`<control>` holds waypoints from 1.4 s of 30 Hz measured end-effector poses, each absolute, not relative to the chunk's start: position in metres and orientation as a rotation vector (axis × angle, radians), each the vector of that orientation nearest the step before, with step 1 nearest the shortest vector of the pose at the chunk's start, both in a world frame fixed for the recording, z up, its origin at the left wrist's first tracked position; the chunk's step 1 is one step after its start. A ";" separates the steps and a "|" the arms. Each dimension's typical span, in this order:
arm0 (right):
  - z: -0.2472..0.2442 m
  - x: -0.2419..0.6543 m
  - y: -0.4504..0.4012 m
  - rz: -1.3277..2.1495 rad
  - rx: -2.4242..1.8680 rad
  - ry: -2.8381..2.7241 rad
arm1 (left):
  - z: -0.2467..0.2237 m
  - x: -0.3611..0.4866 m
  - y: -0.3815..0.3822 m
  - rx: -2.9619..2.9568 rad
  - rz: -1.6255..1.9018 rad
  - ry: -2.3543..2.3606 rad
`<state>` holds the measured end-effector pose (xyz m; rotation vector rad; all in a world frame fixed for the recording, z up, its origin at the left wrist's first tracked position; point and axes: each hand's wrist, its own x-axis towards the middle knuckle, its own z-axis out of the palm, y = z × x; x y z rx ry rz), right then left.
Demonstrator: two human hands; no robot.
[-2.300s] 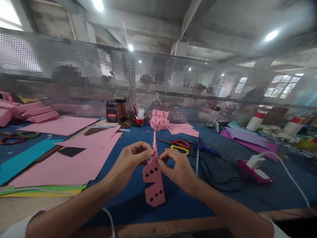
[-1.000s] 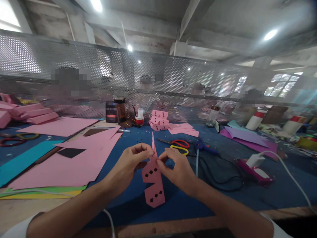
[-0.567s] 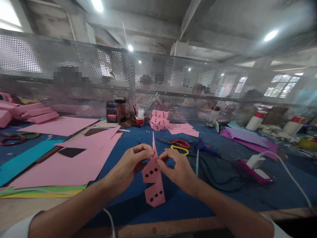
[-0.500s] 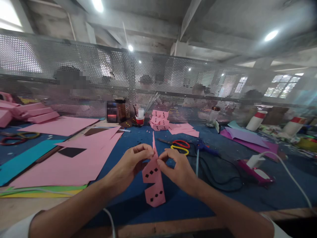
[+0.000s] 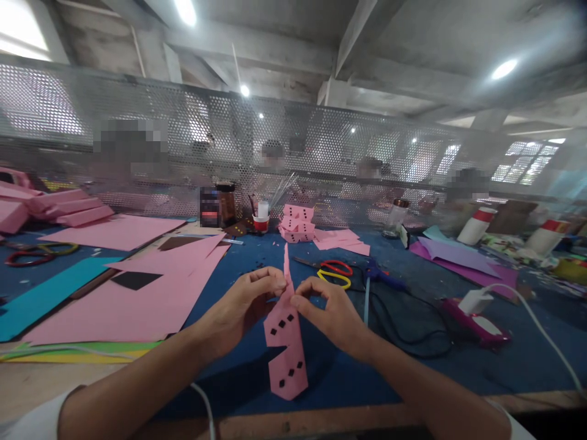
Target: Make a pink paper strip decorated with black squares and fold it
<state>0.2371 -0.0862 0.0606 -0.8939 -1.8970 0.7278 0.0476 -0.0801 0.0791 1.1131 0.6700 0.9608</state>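
A folded pink paper cutout [image 5: 285, 351] with rows of small black diamonds hangs between my hands above the blue table surface. My left hand [image 5: 252, 304] pinches its upper left edge between thumb and fingers. On the other side, my right hand [image 5: 326, 311] grips the upper right edge with thumb and forefinger. A narrow part of the paper rises above the fingertips, and a notch opens on its lower left. Scissors [image 5: 334, 273] with red and yellow handles lie just beyond my right hand, beside a blue glue gun [image 5: 383, 275].
Large pink sheets [image 5: 183, 293] and a teal strip [image 5: 64, 296] cover the left side. Dotted pink pieces [image 5: 297, 225] are piled at the back. Purple sheets [image 5: 458, 256] and a magenta device [image 5: 477, 324] with a white cable lie right. A perforated metal screen [image 5: 321, 134] stands behind, with people beyond.
The lower part of the pink paper cutout has swung slightly down and toward me. Both hands keep their pinch in nearly the same place. The view has shifted slightly.
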 end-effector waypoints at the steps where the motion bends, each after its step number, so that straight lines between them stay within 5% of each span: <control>1: 0.061 0.237 -0.086 0.749 -0.895 -1.893 | 0.080 0.048 -0.081 1.106 0.958 0.658; 29: 0.059 0.238 -0.081 1.575 -0.613 -1.547 | 0.082 0.048 -0.079 1.034 0.845 0.563; 42: 0.063 0.239 -0.080 1.427 -0.638 -1.528 | 0.074 0.047 -0.073 1.159 0.909 0.614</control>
